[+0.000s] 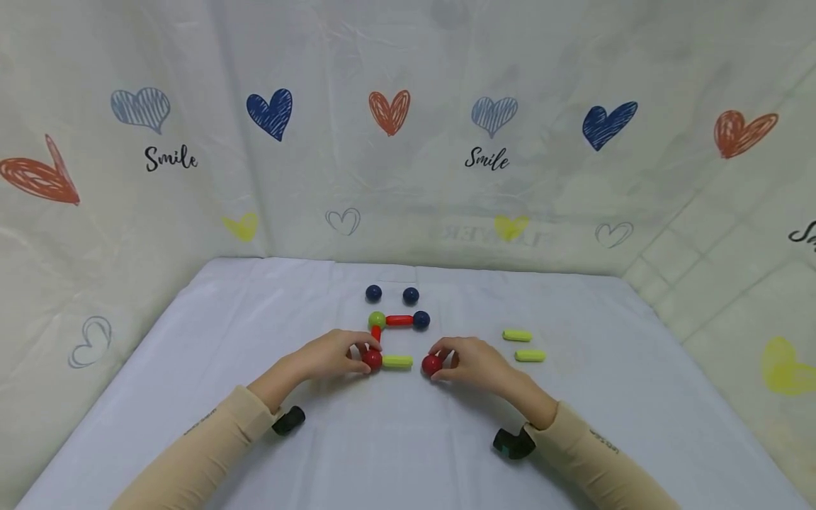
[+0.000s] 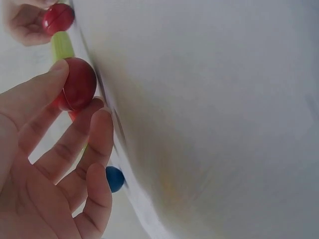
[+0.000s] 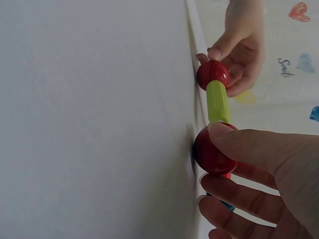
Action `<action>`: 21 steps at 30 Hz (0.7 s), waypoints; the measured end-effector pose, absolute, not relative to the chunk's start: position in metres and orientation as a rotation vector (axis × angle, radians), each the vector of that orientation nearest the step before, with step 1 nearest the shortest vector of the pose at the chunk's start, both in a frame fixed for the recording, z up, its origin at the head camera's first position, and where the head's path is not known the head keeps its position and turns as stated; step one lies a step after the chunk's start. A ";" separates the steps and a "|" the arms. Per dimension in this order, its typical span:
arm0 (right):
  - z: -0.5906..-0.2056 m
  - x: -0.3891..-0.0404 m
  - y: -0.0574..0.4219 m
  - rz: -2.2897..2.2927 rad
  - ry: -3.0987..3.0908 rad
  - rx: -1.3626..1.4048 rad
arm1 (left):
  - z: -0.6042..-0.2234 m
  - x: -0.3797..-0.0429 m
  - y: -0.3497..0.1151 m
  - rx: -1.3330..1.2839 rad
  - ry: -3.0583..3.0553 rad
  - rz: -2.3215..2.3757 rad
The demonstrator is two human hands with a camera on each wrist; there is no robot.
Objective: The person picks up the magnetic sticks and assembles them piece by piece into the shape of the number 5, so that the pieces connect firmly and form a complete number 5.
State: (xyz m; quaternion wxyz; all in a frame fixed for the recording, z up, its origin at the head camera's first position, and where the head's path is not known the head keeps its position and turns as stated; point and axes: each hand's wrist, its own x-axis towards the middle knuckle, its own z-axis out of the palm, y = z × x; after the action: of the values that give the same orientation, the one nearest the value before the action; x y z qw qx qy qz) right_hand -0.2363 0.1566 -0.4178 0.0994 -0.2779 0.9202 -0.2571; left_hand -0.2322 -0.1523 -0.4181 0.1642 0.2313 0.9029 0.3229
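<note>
My left hand [image 1: 336, 353] pinches a red ball [image 2: 79, 84] between thumb and fingers. From that ball a yellow-green rod [image 1: 398, 362] points right, and a red rod [image 1: 376, 333] runs back to a green ball [image 1: 377, 321]. A second red rod [image 1: 399, 320] links the green ball to a dark blue ball [image 1: 421, 320]. Another red ball [image 1: 431, 365] is pinched by my right hand [image 1: 473, 363], just right of the yellow-green rod's free end. A narrow gap separates that ball from the rod in the head view.
Two loose dark blue balls, one on the left [image 1: 373, 293] and one on the right [image 1: 411, 296], lie behind the joined pieces. Two yellow-green rods, a rear one [image 1: 517, 335] and a front one [image 1: 530, 355], lie to the right on the white-covered table [image 1: 395, 453]. A heart-printed curtain [image 1: 421, 184] hangs behind.
</note>
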 end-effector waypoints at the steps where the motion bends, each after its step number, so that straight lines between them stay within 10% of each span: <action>1: -0.417 -0.235 0.155 -0.761 2.718 -0.824 | -0.418 -0.232 -0.152 0.658 2.573 0.920; 21: -0.412 -0.233 0.142 -0.725 2.706 -0.862 | -0.418 -0.233 -0.150 0.673 2.566 0.903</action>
State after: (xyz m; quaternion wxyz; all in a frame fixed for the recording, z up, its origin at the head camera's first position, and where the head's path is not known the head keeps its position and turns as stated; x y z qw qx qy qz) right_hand -0.2332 0.1416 -0.4124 0.1048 -0.2925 0.9181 -0.2459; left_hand -0.2333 -0.1504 -0.4179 0.1691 0.2367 0.9025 0.3176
